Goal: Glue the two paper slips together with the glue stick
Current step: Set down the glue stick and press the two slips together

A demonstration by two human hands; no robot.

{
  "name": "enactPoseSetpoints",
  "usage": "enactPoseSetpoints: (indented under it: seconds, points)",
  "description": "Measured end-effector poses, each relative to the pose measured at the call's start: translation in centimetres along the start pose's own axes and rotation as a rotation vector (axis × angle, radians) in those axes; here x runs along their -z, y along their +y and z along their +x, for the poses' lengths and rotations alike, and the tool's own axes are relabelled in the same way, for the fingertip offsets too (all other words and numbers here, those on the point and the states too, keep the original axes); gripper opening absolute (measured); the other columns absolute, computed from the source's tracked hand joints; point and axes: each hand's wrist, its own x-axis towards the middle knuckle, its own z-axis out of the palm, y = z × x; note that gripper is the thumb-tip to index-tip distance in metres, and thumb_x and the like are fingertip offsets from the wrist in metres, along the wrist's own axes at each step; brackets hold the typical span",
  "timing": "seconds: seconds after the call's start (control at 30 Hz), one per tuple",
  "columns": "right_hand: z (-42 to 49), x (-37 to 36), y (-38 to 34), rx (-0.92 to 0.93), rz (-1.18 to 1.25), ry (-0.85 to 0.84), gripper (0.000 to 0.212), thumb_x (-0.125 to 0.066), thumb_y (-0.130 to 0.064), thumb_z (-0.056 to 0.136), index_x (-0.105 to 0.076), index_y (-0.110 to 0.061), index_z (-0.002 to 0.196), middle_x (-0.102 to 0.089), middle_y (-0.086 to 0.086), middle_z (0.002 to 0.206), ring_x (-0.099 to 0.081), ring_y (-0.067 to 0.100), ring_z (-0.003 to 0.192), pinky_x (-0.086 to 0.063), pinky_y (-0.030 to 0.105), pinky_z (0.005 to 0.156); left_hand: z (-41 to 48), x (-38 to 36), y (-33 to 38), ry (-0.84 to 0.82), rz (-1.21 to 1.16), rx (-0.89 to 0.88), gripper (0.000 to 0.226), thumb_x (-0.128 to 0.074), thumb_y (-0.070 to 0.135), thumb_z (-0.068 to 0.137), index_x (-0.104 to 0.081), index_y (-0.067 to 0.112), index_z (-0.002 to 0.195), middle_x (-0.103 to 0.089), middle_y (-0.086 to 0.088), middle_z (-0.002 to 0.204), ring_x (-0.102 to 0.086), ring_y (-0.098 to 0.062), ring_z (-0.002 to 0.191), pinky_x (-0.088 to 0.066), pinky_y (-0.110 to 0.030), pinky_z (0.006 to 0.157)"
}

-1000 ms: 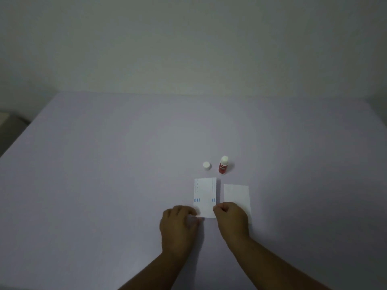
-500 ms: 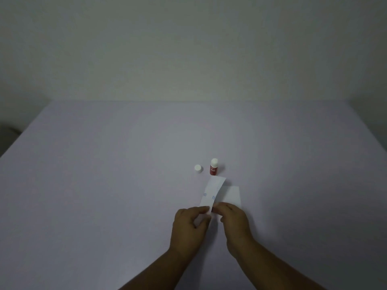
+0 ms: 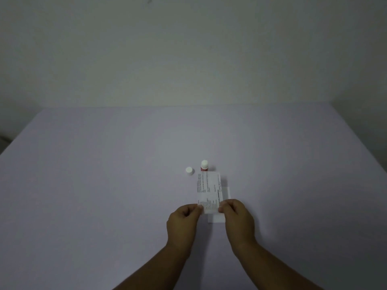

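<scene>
The left hand [image 3: 184, 220] and right hand [image 3: 236, 216] pinch the printed slip [image 3: 209, 191]; I'd square it over the blank slip [image 3: 215, 219] before pressing.

the left forearm [image 3: 159, 266] and right forearm [image 3: 270, 268] come in bare from the bottom edge, angling toward each other. the left hand [image 3: 183, 223] is curled, knuckles up, thumb and forefinger pinching the near left corner of a slip [image 3: 209, 188]. the right hand [image 3: 238, 219], also curled, pinches the near right corner. the hands are level, close together, not touching.
</scene>
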Motion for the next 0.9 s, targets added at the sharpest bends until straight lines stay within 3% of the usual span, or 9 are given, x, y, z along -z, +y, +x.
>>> enactPoseSetpoints:
  seconds: [0.07,0.17,0.33,0.47,0.6,0.73,0.9]
  points:
    - [0.6,0.9,0.8,-0.040,-0.021,0.068,0.010,-0.059,-0.021,0.087,-0.064,-0.019,0.078,-0.069,0.001,0.089,-0.063,0.017,0.084,-0.055,0.031,0.073,-0.1,-0.3,0.1,-0.011,-0.067,0.055,0.011,-0.066,0.019,0.085,-0.074,0.021,0.077,-0.075,0.011,0.079,-0.067,-0.003,0.073,-0.048,-0.007,0.054]
    - [1.2,2.0,1.3,-0.125,0.016,0.017,0.009,-0.064,-0.023,0.084,-0.065,-0.025,0.075,-0.069,0.000,0.085,-0.063,0.014,0.080,-0.052,0.030,0.075,-0.1,-0.6,-0.1,-0.041,-0.103,0.109,0.012,-0.066,0.017,0.084,-0.074,0.021,0.076,-0.074,0.012,0.072,-0.066,0.001,0.062,-0.046,-0.007,0.049]
    - [1.6,2.8,2.1,-0.173,-0.021,-0.045,0.007,-0.063,-0.024,0.085,-0.068,-0.022,0.080,-0.068,-0.003,0.082,-0.065,0.013,0.079,-0.055,0.028,0.072,0.0,-1.1,-0.7,-0.089,-0.116,0.168,0.008,-0.066,0.019,0.085,-0.073,0.018,0.082,-0.075,0.003,0.081,-0.061,-0.013,0.075,-0.045,-0.020,0.061]
    - [2.0,3.0,2.4,-0.182,-0.036,-0.048,0.009,-0.064,-0.023,0.085,-0.068,-0.016,0.082,-0.069,-0.002,0.084,-0.065,0.012,0.078,-0.053,0.024,0.066,0.3,-1.6,-0.9,-0.097,-0.092,0.187,0.008,-0.064,0.020,0.087,-0.072,0.018,0.084,-0.074,0.001,0.087,-0.061,-0.018,0.081,-0.045,-0.021,0.062]
    - [2.7,3.2,2.6,-0.195,-0.079,-0.044,0.013,-0.065,-0.023,0.084,-0.070,-0.012,0.084,-0.073,0.004,0.090,-0.067,0.018,0.082,-0.057,0.037,0.080,0.6,-2.1,-1.1,-0.099,-0.019,0.180,0.008,-0.065,0.020,0.087,-0.072,0.020,0.082,-0.074,0.004,0.084,-0.063,-0.014,0.074,-0.046,-0.017,0.058]
    - [3.4,3.4,2.7,-0.147,-0.227,-0.040,0.018,-0.061,-0.026,0.086,-0.071,-0.011,0.087,-0.073,0.005,0.092,-0.067,0.017,0.081,-0.058,0.035,0.075,1.2,-2.2,-1.5,-0.091,0.162,0.101,0.013,-0.062,0.022,0.088,-0.072,0.021,0.079,-0.071,0.011,0.078,-0.064,-0.006,0.071,-0.045,-0.009,0.052]
    - [3.9,3.5,2.6,-0.080,-0.370,-0.048,0.018,-0.063,-0.024,0.083,-0.061,-0.021,0.066,-0.073,0.005,0.087,-0.065,0.016,0.075,-0.056,0.031,0.066,2.3,-2.4,-1.8,-0.112,0.409,-0.027,0.018,-0.059,0.025,0.089,-0.067,0.022,0.073,-0.061,0.019,0.074,-0.061,0.000,0.068,-0.041,-0.002,0.047]
